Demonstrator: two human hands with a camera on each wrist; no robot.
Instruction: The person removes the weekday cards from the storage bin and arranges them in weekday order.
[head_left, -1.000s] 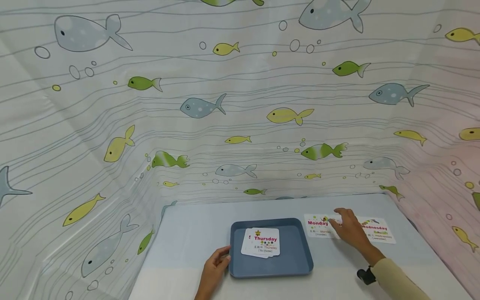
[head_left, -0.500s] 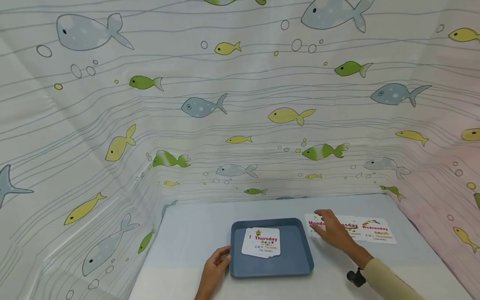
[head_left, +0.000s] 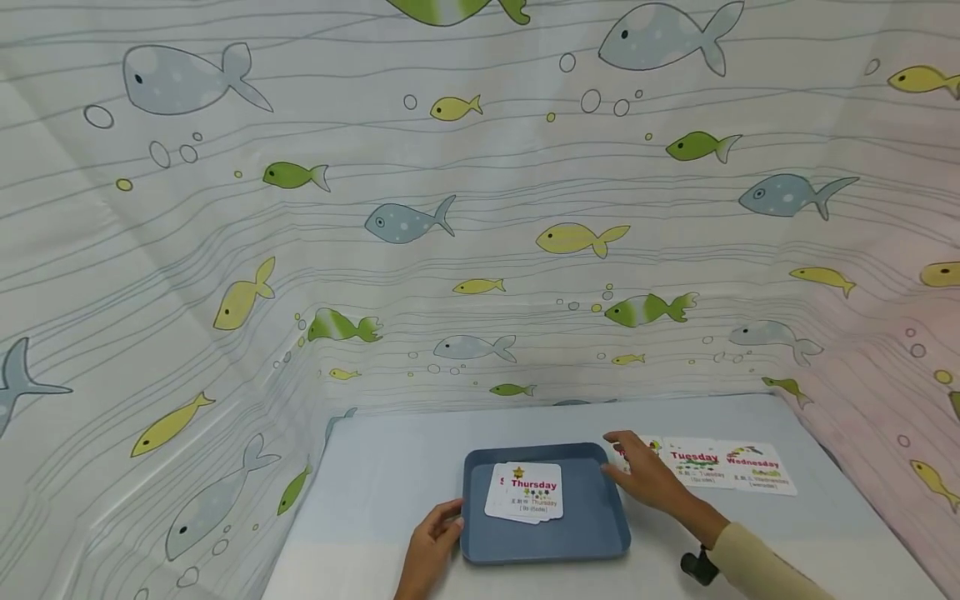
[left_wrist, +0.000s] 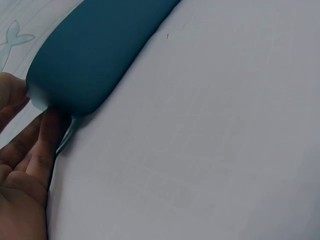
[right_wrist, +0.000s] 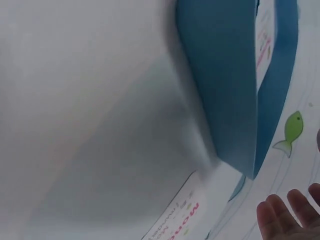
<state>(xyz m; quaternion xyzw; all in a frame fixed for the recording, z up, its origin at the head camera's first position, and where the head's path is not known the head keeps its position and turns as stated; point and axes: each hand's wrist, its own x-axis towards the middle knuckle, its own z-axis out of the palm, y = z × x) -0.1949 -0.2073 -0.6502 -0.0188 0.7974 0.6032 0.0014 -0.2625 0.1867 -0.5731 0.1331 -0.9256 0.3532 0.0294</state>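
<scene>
Head: right hand (head_left: 647, 477) overlaps Monday card (head_left: 655, 445); tray (head_left: 592, 521) near.

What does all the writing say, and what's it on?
"Thursday", twice: top white rectangular card in the blue rectangular tray.
"Tuesday", twice: middle white rectangular card in the row beside the tray.
"Wednesday", twice: right white rectangular card.
"Mon", partly seen: left white rectangular card.
Other print: too small or covered.
</scene>
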